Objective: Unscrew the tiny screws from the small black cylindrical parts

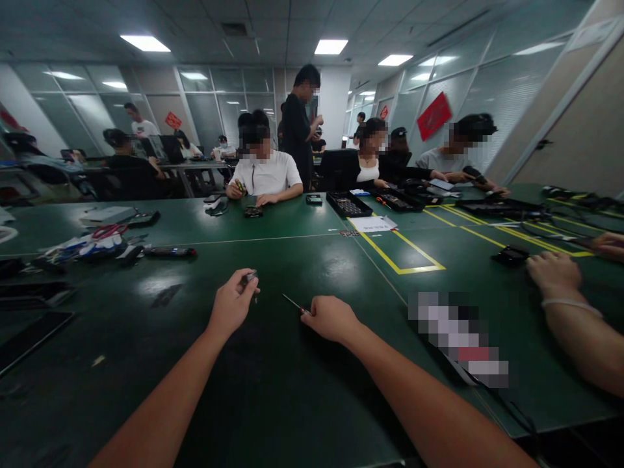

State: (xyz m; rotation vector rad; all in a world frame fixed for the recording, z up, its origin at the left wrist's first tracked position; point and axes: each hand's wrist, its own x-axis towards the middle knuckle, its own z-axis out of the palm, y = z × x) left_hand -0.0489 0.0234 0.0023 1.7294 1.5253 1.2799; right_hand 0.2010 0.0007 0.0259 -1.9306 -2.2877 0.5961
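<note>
My left hand [233, 301] is raised above the green table [273, 364], its fingers closed on a small metallic part [251, 277] that is too small to name. To its right, my right hand [333, 317] grips a thin screwdriver [295, 303], whose tip points up and left towards the left hand. The tip and the small part are apart. Most of the screwdriver's handle is hidden in my right fist.
Cables and gloves [100, 242] lie at the left beside a dark pen-like tool [169, 252]. A blurred-out item [458, 338] is at the right, near a neighbour's hand [556, 276]. Black trays [348, 204] and a seated person [266, 172] are across the table.
</note>
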